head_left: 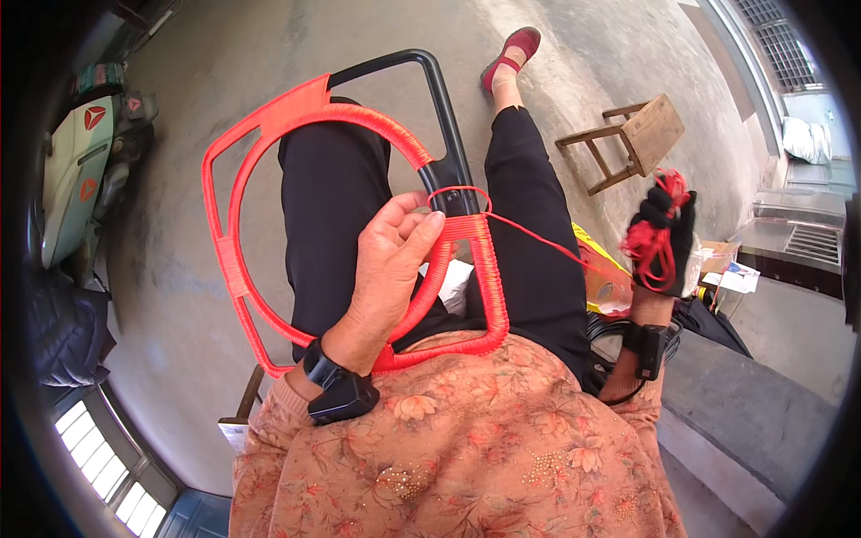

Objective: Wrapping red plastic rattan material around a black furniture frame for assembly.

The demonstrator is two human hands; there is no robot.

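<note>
A grey concrete floor (179,278) spreads under everything, with the person seated above it in a flowered top (466,439) and dark trousers (529,233). Next in size, a metal frame (462,227) lies over the person's lap, mainly above the left thigh; most of it is wrapped in red cord, while a bent tube at the upper end and a short stretch near the middle show black. A pale scooter (76,184) stands at the far left, and a small wooden stool (655,134) sits beyond the right leg. The bare left hand (390,247) has its thumb and fingers drawn narrow on the frame's edge beside the bare black part. The right hand (662,229), in a black glove, is out to the right, fingers curled around a bundle of red cord (647,242). A thin strand (538,235) runs from there and loops around the black tube.
</note>
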